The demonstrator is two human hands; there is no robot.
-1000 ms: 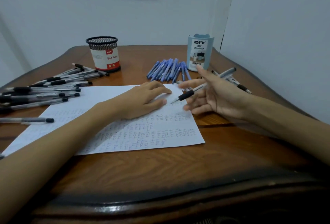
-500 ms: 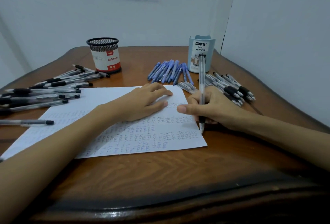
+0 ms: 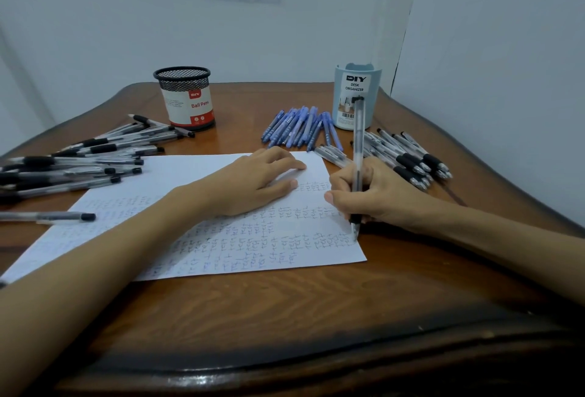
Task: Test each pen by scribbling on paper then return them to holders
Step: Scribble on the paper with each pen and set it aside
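A white sheet of paper point(image 3: 196, 238) covered in small scribbles lies in the middle of the wooden table. My right hand point(image 3: 376, 194) grips a clear pen with a black grip point(image 3: 358, 143) upright, its tip touching the paper near the right edge. My left hand point(image 3: 253, 181) rests flat on the paper's upper part, fingers straight. A black mesh holder point(image 3: 185, 97) stands at the back left and a pale blue organizer point(image 3: 356, 92) at the back right.
Several black-capped pens point(image 3: 79, 162) lie piled at the left, one lone pen point(image 3: 50, 216) nearer the front left. Several blue pens point(image 3: 300, 127) lie before the organizer. Several black-grip pens point(image 3: 408, 156) lie at the right. A wall stands close on the right.
My right hand turned the pen from pointing sideways to upright, came down to the paper's right edge and set the tip on it. The left hand stayed on the paper.
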